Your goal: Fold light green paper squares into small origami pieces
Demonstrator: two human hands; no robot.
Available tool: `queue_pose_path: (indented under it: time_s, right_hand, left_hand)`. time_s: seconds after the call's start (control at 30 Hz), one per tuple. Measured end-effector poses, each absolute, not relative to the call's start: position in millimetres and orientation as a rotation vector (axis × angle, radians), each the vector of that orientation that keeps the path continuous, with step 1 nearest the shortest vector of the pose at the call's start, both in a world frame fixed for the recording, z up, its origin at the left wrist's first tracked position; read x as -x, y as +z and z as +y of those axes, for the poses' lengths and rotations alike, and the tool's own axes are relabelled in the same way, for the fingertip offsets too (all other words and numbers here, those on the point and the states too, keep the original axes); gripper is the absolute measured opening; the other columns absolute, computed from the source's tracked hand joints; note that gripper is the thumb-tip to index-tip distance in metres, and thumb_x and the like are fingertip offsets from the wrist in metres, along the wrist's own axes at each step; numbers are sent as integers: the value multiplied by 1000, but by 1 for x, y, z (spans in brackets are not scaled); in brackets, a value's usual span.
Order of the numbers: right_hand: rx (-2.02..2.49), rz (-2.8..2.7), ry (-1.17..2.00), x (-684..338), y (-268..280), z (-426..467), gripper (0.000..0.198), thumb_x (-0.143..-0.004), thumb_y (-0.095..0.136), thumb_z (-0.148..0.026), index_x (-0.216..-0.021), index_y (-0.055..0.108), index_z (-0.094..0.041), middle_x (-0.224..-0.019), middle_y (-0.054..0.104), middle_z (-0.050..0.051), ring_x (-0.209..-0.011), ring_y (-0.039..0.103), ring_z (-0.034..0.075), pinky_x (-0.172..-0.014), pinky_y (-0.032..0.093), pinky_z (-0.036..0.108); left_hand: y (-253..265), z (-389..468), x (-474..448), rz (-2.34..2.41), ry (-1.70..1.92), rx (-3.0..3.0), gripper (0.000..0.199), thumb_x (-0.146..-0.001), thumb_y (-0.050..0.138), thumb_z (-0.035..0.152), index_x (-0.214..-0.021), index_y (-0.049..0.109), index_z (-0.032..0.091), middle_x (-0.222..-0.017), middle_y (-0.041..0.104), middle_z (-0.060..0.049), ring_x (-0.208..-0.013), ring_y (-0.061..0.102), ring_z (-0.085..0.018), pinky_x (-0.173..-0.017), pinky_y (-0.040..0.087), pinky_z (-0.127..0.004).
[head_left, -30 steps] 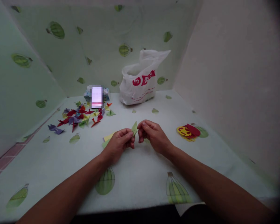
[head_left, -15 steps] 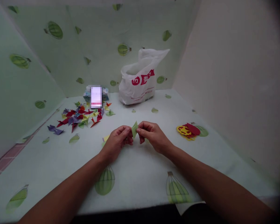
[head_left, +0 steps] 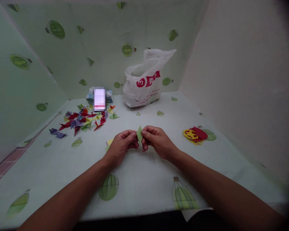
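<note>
A small piece of green folded paper [head_left: 139, 134], narrow and diamond-shaped, is held upright above the middle of the table. My left hand [head_left: 124, 142] pinches its left edge between thumb and fingers. From the other side, my right hand [head_left: 156, 139] grips the right edge with thumb and forefinger. Partly hidden behind my left hand, some yellow and green paper sheets [head_left: 109, 142] lie on the table. Farther back to the left is a spread of folded paper cranes [head_left: 82, 121] in red, purple, green, yellow and orange.
A white plastic bag [head_left: 142, 86] stands at the back. Near the back left, a phone with a lit, blurred screen [head_left: 99, 99] leans before a tissue box [head_left: 109, 96]. Yellow and red paper cutouts [head_left: 195, 135] lie to the right. Patterned walls border the table [head_left: 144, 186].
The green folded paper has turned slightly and now stands more upright, its diamond outline clearer. Both hands keep hold of it in nearly the same place.
</note>
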State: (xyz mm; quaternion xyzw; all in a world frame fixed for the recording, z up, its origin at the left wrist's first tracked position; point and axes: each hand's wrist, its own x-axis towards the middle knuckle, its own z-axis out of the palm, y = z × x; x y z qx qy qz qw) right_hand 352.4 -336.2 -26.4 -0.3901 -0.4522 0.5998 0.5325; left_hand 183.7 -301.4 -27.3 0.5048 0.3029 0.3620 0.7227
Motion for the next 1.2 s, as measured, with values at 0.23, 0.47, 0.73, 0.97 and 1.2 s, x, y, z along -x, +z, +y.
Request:
queue_pose_path:
  time_s: [0.23,0.47,0.73,0.97,1.2]
  right_hand:
    - [925,-1073,1453,-351,-27,-337,31,-83,71,-43,-74,57,-17,-60,62,-3,-46,57,9,-50,51,24]
    - [934,-1080,1449,-352,-26,-337,30,-82,71,-43,-74,57,-17,-60,62,-3,-46,57,9,-50,51,24]
    - [931,-1077,1471,-351,-26,-337,31,-83,70,-43,-74,56,-17,-59,62,-4,-46,56,9,-51,52,24]
    - [883,-1034,1526,-350,-27,-338,31,-83,72,-42,-72,56,-17,-59,62,-3,-45,56,8,-50,51,24]
    - [839,-1023,1545,-349,-30,-337,31,-84,72,-41,-72,56,-17,-60,62,-3,-45,56,9,-50,53,25]
  left_hand:
    - [-29,-300,-183,640,792,-1124,22,-85,72,37,-86,68,15,-73,62,0,-65,56,-9,-67,47,-24]
    - [-28,-301,-183,665,800,-1142,22,-85,71,37,-87,67,16,-73,63,0,-65,57,-10,-68,48,-26]
    - [-28,-301,-182,668,790,-1146,24,-84,71,39,-87,67,16,-71,62,0,-65,56,-11,-68,47,-26]
    - [-29,-301,-182,641,787,-1142,24,-84,71,39,-87,67,15,-73,62,-1,-65,57,-10,-68,47,-26]
    - [-31,-301,-183,600,773,-1139,24,-86,70,38,-87,65,15,-75,64,-2,-66,59,-12,-70,48,-28]
